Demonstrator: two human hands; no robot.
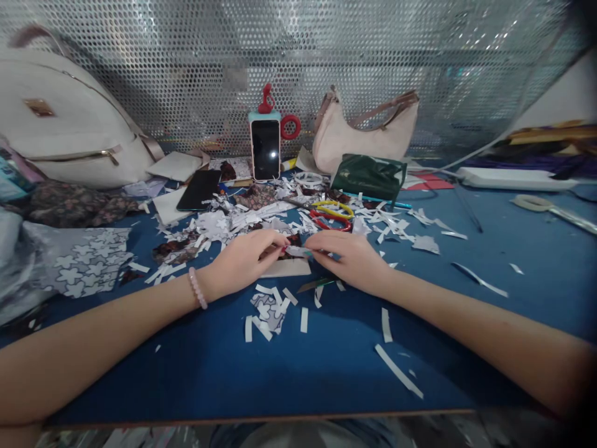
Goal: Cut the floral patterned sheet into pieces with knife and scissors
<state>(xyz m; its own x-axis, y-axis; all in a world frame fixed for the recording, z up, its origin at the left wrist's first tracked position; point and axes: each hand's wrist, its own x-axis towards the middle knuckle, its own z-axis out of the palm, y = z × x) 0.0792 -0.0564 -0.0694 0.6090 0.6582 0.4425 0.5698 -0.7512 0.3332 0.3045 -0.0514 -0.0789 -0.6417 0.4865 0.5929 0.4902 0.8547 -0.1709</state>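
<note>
My left hand point(242, 261) and my right hand point(349, 258) meet at the middle of the blue table point(209, 367). Both pinch a small pale piece point(296, 251) between their fingertips, above a white card point(286, 268) lying flat under them. A bead bracelet point(198, 288) circles my left wrist. White paper strips point(275, 308) lie scattered just in front of my hands. A heap of cut paper scraps point(224, 227) spreads behind them. Two scissors handles, yellow point(333, 208) and red point(329, 222), lie just beyond my right hand.
A phone in a stand point(265, 148) is upright at the back by a perforated metal wall. A dark phone point(199, 189) lies flat left of it. A white backpack point(65, 124), a beige handbag point(364, 130), a green pouch point(368, 176), patterned fabric point(79, 261) and a power strip point(508, 178) ring the table.
</note>
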